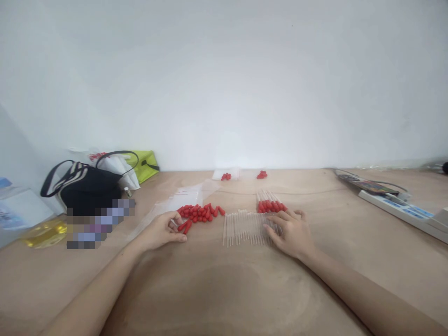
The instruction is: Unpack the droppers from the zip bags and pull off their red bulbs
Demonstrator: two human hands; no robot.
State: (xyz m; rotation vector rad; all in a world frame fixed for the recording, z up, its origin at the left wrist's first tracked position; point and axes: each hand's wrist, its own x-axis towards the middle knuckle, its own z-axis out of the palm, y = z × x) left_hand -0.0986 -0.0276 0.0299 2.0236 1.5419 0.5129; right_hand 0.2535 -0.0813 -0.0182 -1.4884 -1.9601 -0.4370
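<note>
My left hand point(164, 231) rests at the near left edge of a pile of red rubber bulbs point(201, 213). Its thumb and fingers are apart, with a couple of bulbs lying between them; none looks gripped. In the middle of the table, thin clear glass tubes point(241, 227) lie side by side in a row, pointing toward me. My right hand point(292, 231) lies over the right end of this row with spread fingers, and its fingertips touch or hover over the tubes. Just beyond it is a group of droppers point(269, 204), glass tubes with red bulbs on their near ends.
Clear plastic bags point(184, 198) lie behind the pile. Two small clusters of red bulbs point(226, 177) sit near the wall. At left are a black bag point(91, 189), a lime-green bag point(147, 168) and a yellow tape roll point(47, 233). A power strip point(395, 207) and phone point(371, 185) are right.
</note>
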